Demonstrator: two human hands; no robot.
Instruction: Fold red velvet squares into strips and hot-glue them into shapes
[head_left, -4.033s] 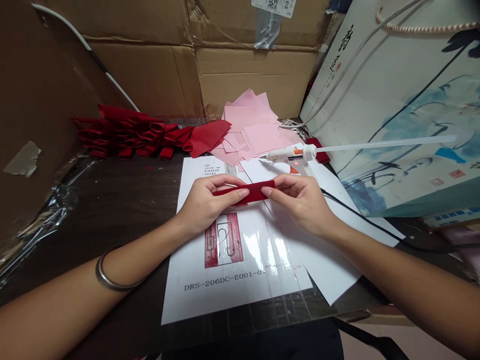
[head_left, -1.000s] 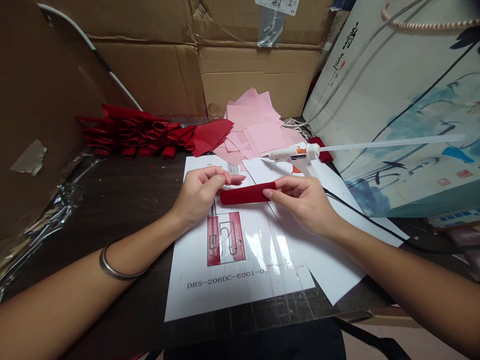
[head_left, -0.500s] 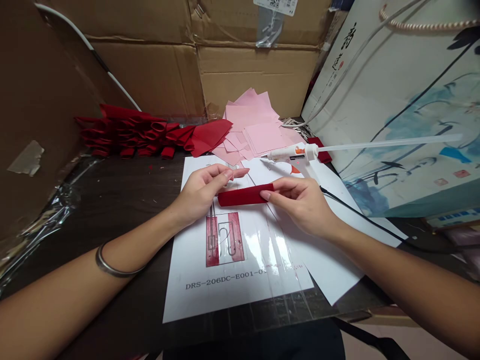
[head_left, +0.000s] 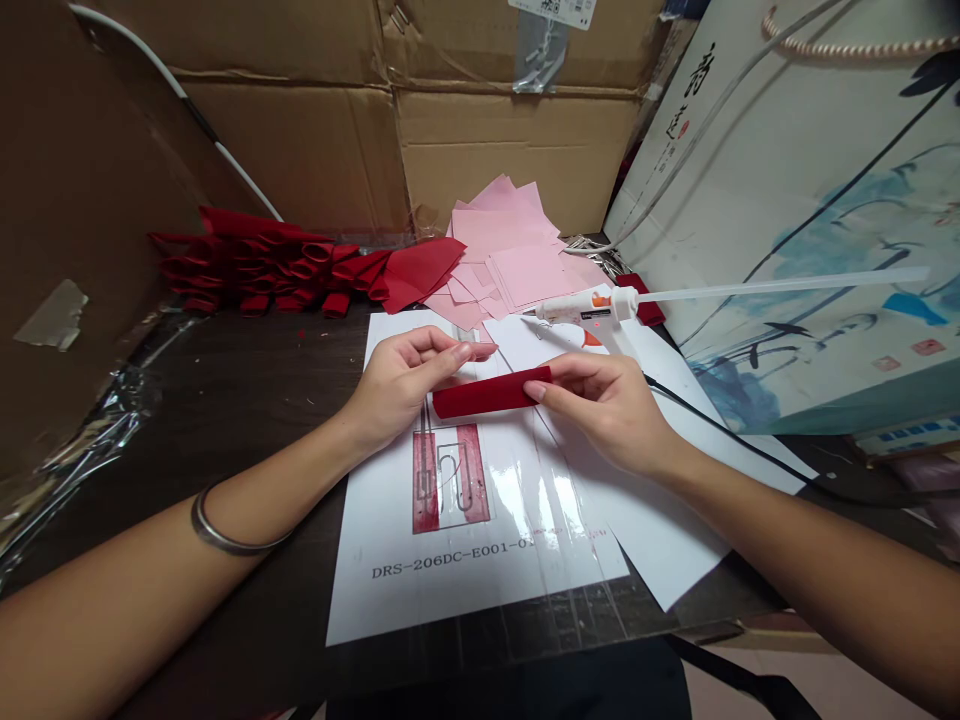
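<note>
Head view: the right hand (head_left: 607, 412) has its fingers grasping the right end of a red fabric strip (head_left: 487, 392), which lies over a printed sheet (head_left: 480, 590). The left hand (head_left: 409, 385) has its fingers released, just beside the strip. A glue gun (head_left: 577, 308) and pink paper (head_left: 517, 250) lie beyond the fingers.

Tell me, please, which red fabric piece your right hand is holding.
The long strip on the printed sheet, under the right hand; the other red pieces lie heaped beyond the sheet.
</note>
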